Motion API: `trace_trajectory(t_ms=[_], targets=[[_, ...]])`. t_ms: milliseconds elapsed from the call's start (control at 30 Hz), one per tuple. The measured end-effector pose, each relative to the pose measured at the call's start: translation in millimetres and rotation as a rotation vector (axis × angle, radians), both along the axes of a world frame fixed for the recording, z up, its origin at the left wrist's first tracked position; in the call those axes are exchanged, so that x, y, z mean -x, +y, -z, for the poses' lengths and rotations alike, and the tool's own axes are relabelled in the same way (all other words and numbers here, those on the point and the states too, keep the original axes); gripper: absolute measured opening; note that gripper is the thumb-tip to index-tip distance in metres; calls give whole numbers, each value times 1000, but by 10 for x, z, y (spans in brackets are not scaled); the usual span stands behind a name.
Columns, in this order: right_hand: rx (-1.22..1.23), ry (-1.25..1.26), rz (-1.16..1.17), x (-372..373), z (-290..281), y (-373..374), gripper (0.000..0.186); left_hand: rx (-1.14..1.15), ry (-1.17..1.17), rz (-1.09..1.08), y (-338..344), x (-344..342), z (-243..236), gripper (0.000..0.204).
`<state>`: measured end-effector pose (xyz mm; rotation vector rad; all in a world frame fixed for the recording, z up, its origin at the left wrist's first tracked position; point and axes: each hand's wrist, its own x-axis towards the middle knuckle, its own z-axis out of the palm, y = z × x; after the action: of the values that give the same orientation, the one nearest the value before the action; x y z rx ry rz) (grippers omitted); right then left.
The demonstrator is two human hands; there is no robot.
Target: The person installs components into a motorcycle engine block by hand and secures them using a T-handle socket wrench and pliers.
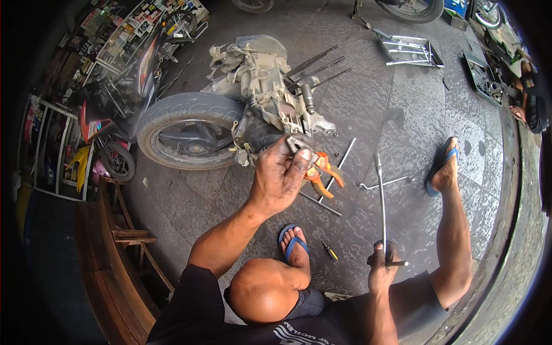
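Observation:
My left hand (pixel 277 175) is raised in front of a dusty motorcycle engine and rear section (pixel 253 80). Its fingers close around the metal head of orange-handled pliers (pixel 325 175), whose handles point away to the lower right. Part of the head is hidden by my fingers and thumb. Lower and to the right, my right hand (pixel 382 270) grips a T-handle socket wrench (pixel 382 201) at its crossbar, with the long shaft pointing away from me. The large rear wheel (pixel 190 131) lies left of the engine, still joined to it.
Another T-shaped tool (pixel 345 154), a bent rod (pixel 386 183) and a small screwdriver (pixel 330 251) lie on the tiled floor. Metal trays (pixel 440 62) of tools and parts (pixel 486 80) sit far right. A wooden bench (pixel 98 259) flanks my left; another person's foot (pixel 518 113) shows at right.

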<state>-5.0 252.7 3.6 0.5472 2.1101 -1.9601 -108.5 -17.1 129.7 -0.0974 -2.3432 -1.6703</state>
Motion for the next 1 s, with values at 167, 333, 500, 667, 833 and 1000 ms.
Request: trace_trajectory(t_ms=[167,333,500,667,833,1000], targets=[[-50,0,-21,11,-88,-5,27,27,130,-157,-106,14,-257,27],[-63,-8,-4,2,-31,9,29,-12,309,-354,-326,405,-477,23],[-58,5,-9,-2,-105,-12,31,48,347,-456,-517,517,-750,24],[-52,6,-16,-11,-126,15,32,32,282,-533,-539,685,-650,18],[18,-8,19,-50,-100,42,33,456,354,-582,-744,883,-488,21],[11,-10,7,-87,-157,59,32,490,253,-720,-852,1058,-501,24]])
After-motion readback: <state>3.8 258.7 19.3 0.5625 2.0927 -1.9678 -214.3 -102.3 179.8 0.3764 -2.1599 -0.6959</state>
